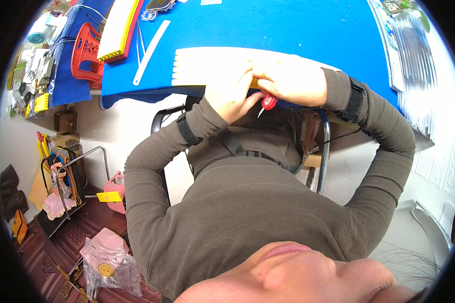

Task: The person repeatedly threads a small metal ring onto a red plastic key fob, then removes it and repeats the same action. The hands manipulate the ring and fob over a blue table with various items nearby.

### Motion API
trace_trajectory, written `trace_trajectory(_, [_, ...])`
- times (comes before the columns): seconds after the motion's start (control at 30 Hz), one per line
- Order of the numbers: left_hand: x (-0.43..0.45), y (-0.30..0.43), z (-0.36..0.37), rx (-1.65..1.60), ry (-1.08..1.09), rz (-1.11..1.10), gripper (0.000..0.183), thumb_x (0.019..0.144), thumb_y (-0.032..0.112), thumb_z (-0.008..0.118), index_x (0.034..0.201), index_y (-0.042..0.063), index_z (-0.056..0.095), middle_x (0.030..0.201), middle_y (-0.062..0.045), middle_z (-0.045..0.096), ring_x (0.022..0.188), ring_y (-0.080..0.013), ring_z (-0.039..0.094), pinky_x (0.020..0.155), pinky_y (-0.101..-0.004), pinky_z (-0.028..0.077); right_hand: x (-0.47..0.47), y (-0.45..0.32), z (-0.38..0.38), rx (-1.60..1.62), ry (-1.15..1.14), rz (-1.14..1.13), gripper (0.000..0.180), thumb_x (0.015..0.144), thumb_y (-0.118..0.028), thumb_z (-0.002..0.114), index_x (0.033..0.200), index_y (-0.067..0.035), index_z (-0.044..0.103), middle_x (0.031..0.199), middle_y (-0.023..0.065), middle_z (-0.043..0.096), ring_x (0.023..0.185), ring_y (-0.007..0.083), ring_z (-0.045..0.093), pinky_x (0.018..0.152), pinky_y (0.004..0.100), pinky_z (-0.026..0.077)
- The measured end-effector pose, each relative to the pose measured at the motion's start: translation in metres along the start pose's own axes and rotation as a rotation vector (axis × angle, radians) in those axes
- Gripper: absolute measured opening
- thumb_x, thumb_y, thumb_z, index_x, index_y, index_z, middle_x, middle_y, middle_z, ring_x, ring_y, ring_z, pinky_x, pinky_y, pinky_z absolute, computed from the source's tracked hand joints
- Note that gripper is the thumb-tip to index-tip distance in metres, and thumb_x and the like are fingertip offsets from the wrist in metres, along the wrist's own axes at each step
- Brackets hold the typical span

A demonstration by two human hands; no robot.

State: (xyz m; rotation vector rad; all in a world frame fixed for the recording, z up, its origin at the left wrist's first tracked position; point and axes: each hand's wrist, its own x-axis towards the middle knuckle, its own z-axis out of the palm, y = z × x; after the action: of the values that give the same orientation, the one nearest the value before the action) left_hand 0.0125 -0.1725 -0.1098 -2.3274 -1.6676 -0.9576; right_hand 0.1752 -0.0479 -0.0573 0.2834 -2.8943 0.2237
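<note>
A white board with a yellow lower edge and a notched left end (193,68) lies along the near edge of the blue-covered table. My left hand (233,92) grips its near edge, thumb below and fingers on top. Beside it, my right hand (294,81) is curled over the same edge, around a small tool with a red handle (269,101). The tool's thin metal tip sticks out below the hand, towards my body. My left thumb is close to the red handle; whether they touch, I cannot tell. Glare hides the fingertips on the board.
Left on the table lie a white ruler (151,53), a stack of white, yellow and red boards (121,30) and a phone (160,4). A red plastic chair (85,57) stands beyond. Plastic-wrapped sheets (413,68) line the right side. A plastic bag (110,269) is at the lower left.
</note>
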Motion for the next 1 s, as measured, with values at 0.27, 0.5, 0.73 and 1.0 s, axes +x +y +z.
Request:
trace_trajectory(0.27, [0.006,0.005,-0.006,-0.063,-0.059,-0.031,0.050,0.075,0.025,0.074,0.114,0.000,0.055,0.113,-0.016,0.061,0.090,-0.0280,0.063,0.080,-0.0350,0.049,-0.006,0.004,-0.001,-0.102,-0.192,0.097,0.027,0.085,-0.010,0.057,0.110,-0.001,0.053,0.102,0.0162,0.058,0.084,0.0298,0.062,0.069,0.0342,0.052])
trace_trajectory(0.5, [0.018,0.002,-0.046,-0.250,-0.089,-0.054,0.038,0.087,0.027,0.062,0.114,0.002,0.056,0.116,-0.015,0.059,0.099,-0.0290,0.059,0.090,-0.0384,0.042,0.006,0.021,-0.017,0.258,0.109,0.098,0.023,0.087,-0.011,0.058,0.108,-0.002,0.053,0.091,0.0162,0.059,0.079,0.0299,0.061,0.071,0.0341,0.051])
trace_trajectory(0.73, [0.044,-0.026,-0.087,-1.901,-0.520,-0.263,0.102,0.084,0.074,0.004,0.132,-0.010,0.037,0.095,-0.020,0.065,0.091,-0.0291,0.065,0.087,-0.0375,0.047,0.022,0.016,-0.099,0.941,0.488,0.563,0.013,0.095,-0.014,0.052,0.097,-0.003,0.059,0.075,0.0017,0.056,0.063,0.0085,0.053,0.056,0.0220,0.042])
trace_trajectory(1.0, [0.033,-0.062,-0.101,-2.211,-0.676,-0.155,0.119,0.074,0.086,0.014,0.139,-0.013,0.014,0.107,-0.023,0.058,0.096,-0.0361,0.062,0.090,-0.0518,0.045,0.022,0.049,-0.150,0.986,1.009,0.458,0.020,0.097,-0.020,0.050,0.094,-0.002,0.057,0.058,-0.0067,0.037,0.050,0.0044,0.034,0.054,0.0216,0.037])
